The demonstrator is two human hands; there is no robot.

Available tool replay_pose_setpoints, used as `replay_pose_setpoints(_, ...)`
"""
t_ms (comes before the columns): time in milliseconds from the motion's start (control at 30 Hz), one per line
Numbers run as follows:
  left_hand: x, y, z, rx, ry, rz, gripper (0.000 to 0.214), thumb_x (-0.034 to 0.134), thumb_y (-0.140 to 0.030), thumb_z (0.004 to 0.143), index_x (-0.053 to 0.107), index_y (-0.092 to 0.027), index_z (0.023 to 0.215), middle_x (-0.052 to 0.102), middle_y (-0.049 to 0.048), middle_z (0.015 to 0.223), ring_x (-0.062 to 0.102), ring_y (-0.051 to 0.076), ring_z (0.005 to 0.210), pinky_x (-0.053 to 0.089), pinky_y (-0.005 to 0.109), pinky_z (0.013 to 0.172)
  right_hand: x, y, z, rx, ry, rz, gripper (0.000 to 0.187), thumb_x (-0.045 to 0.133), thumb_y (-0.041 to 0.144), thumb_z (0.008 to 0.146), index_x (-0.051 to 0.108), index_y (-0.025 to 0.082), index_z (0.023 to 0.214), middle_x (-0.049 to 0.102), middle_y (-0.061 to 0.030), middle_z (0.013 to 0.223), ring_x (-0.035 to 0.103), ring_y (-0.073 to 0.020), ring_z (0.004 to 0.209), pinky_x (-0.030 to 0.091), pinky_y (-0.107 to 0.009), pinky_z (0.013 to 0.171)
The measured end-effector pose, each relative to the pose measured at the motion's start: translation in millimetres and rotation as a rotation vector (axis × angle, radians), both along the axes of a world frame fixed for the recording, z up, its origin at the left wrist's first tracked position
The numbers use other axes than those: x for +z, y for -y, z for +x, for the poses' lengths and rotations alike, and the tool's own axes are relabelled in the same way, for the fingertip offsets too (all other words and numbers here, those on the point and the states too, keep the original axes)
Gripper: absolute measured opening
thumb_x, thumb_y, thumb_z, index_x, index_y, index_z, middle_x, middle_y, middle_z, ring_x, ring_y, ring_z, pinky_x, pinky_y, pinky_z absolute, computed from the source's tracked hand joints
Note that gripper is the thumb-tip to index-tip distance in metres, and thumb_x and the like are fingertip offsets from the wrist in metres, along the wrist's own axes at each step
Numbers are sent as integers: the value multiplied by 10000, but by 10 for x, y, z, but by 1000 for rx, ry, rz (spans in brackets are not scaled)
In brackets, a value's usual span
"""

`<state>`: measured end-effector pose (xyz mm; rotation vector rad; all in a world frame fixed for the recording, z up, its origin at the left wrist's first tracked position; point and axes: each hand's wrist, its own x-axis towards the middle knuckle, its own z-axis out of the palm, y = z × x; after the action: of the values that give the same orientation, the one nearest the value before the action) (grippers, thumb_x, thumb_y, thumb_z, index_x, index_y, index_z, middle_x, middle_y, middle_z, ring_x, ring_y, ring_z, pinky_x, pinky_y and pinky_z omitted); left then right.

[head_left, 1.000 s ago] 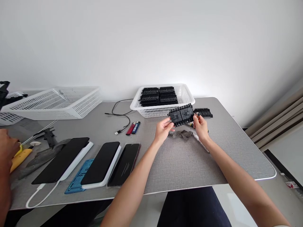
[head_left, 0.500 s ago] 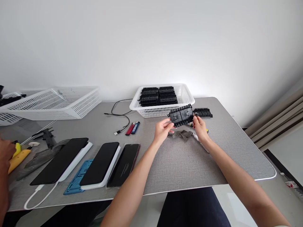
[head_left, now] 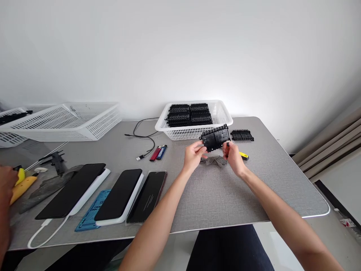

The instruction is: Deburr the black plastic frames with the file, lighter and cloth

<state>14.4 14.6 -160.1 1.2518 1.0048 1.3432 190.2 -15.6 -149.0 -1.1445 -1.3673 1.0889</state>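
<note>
My left hand [head_left: 194, 154] grips the left end of a black plastic part [head_left: 214, 137] held just above the grey table [head_left: 214, 195]. My right hand [head_left: 232, 157] pinches the part's right end, fingers closed around it. Under the part lies a crumpled grey cloth [head_left: 214, 161]. A yellow-handled tool [head_left: 244, 155] lies just right of my right hand. A second black part [head_left: 241, 134] rests flat on the table behind it. A white basket [head_left: 194, 131] with stacked black parts [head_left: 189, 113] stands just behind my hands.
Three dark phones [head_left: 120, 194] lie at front left on white blocks, beside a blue card [head_left: 89, 217]. Two lighters [head_left: 158, 152] and a black cable [head_left: 143, 137] lie mid-table. A white basket [head_left: 67, 122] stands at back left. Another person's hand [head_left: 7, 180] holds a yellow tool at far left.
My right hand has slid left along the black part, uncovering the yellow-handled tool on the table. The part has tilted slightly. The other person's hand at far left has drawn back.
</note>
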Motion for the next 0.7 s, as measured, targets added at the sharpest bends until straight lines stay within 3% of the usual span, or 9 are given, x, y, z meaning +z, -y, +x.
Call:
replay_pose_setpoints(100,13,20,28,-28,-29,27,446,743,-375,692,653,-130,1055,744,106,823,715,245,704,576,304,490,107,87,-117,186,-273,-171,275,295,471,842,342,235,707,306,16,665,320,-145,573,311,-252,500)
replay_pose_setpoints(300,32,88,97,-132,-47,49,405,708,-366,726,658,-141,1060,740,86,794,684,205,591,584,332,500,225,218,-220,431,-440,-409,251,310,442,812,362,226,698,335,15,657,291,-140,569,269,-244,505)
replay_pose_setpoints(467,28,106,100,-140,-79,79,365,675,-341,758,668,-138,1061,731,58,741,660,166,575,573,292,515,245,168,-216,500,-508,-487,243,332,412,811,405,214,690,318,20,640,279,-137,567,259,-237,502)
replay_pose_setpoints(700,5,87,82,-116,-175,176,347,607,-293,809,691,-130,1104,737,49,740,653,155,595,553,271,558,337,86,-221,527,-446,-553,238,349,387,783,403,203,643,289,22,633,243,-123,550,222,-226,465)
